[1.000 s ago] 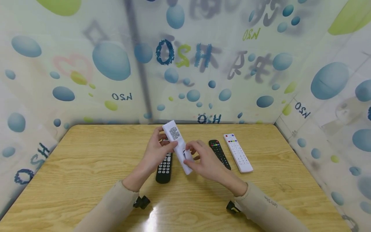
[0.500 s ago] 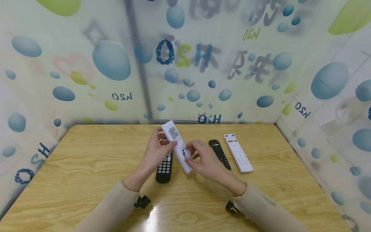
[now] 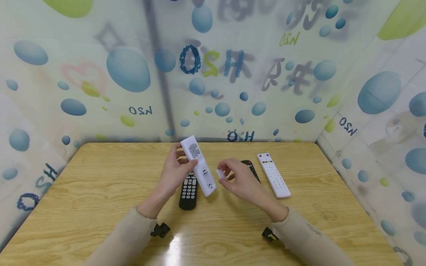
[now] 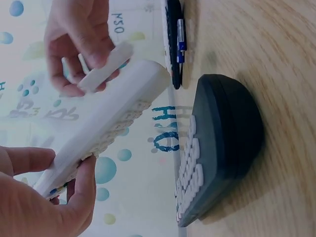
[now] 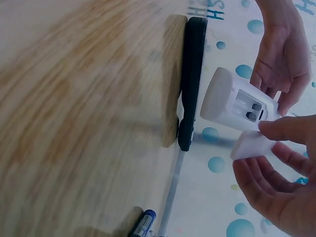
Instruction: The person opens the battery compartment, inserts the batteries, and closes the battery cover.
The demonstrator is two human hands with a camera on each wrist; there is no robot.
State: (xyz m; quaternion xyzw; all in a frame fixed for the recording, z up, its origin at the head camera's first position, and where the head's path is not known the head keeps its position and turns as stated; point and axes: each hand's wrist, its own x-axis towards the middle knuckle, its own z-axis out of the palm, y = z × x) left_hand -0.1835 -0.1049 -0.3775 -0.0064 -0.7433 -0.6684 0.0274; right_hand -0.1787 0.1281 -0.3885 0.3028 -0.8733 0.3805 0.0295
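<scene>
My left hand (image 3: 175,168) holds a white remote control (image 3: 198,166) raised over the table, its labelled back facing up. The battery compartment (image 5: 249,107) in that back stands uncovered, with dark contacts showing at one end. Just to the right, my right hand (image 3: 240,177) pinches a small white battery cover (image 4: 106,66) between thumb and fingers, apart from the remote. A black remote control with pale buttons (image 3: 188,192) lies on the table beneath the white remote. Behind my right hand lies another black remote (image 3: 252,170), partly hidden.
A second white remote (image 3: 273,175) lies button side up at the right of the wooden table (image 3: 110,192). A blue and silver battery (image 4: 181,37) lies beside a dark remote; my right hand hides that spot in the head view. A patterned curtain (image 3: 213,92) rises behind the table.
The battery cover has come off the white remote in my right hand, which has moved slightly right. My left hand has drawn the remote a little left and up.
</scene>
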